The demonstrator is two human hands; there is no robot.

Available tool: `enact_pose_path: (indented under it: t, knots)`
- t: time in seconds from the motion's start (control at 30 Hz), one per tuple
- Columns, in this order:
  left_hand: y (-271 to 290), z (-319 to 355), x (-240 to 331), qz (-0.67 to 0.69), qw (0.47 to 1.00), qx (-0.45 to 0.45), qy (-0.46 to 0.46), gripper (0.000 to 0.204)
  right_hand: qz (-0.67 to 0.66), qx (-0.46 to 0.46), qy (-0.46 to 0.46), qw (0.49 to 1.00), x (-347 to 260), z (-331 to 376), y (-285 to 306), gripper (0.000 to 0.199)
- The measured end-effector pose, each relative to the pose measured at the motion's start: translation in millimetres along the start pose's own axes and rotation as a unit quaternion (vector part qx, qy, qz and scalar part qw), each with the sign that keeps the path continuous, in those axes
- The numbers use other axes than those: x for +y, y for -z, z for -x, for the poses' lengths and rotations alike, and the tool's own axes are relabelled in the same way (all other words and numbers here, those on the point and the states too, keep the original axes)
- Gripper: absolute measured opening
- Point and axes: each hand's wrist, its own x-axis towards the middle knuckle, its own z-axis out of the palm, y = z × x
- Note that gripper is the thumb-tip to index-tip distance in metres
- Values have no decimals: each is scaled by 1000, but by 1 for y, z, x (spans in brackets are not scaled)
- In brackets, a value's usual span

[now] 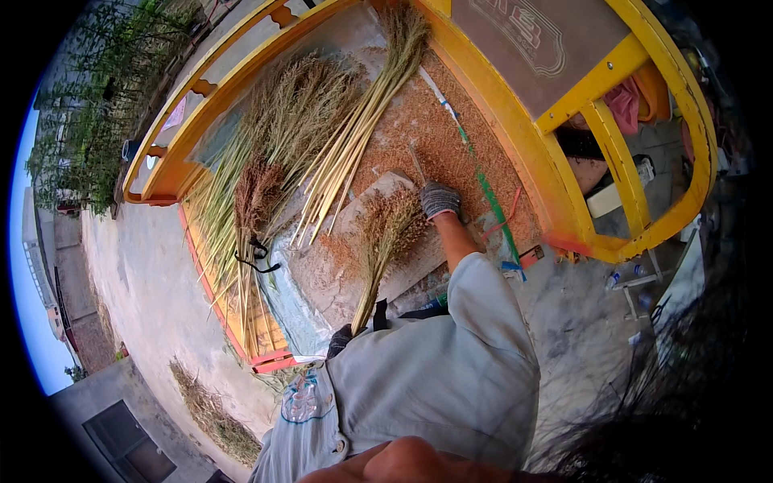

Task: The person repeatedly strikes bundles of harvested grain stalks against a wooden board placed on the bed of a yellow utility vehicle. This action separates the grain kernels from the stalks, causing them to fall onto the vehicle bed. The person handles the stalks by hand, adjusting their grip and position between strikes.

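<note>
My left hand (340, 341), in a dark glove and partly hidden by my sleeve, grips the stem end of a bundle of seeded broomcorn stalks (375, 262). The bundle's bushy heads fan out over a grey stone slab (326, 278). My right hand (440, 200), in a grey knitted glove, is closed beside the heads. From its fist a thin metal tool (416, 163) points away from me; its handle is hidden, so I cannot tell its exact kind. Loose reddish-brown seeds (475, 133) lie thick around the slab.
This work lies in a yellow-framed cart bed (527, 173). A large heap of seeded stalks (294, 113) fills its left side, beside a bundle of pale stalks (354, 133). A dark strap (258, 256) lies near the heap. More dry stalks (213, 414) are on the concrete floor.
</note>
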Motion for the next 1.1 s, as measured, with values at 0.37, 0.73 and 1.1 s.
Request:
enact_pose_path:
  t: [0.37,0.73,1.1]
  knots:
    - [9,14,-2,41,999,-27,21,48,93,37,317,943,-40,146,-45,29]
    - [17,25,0,61,997,-40,22,46,15,13,-11,1000,24,14,15,29]
    - [22,38,5,87,994,-58,38,44,89,-78,188,975,-29,124,-59,33]
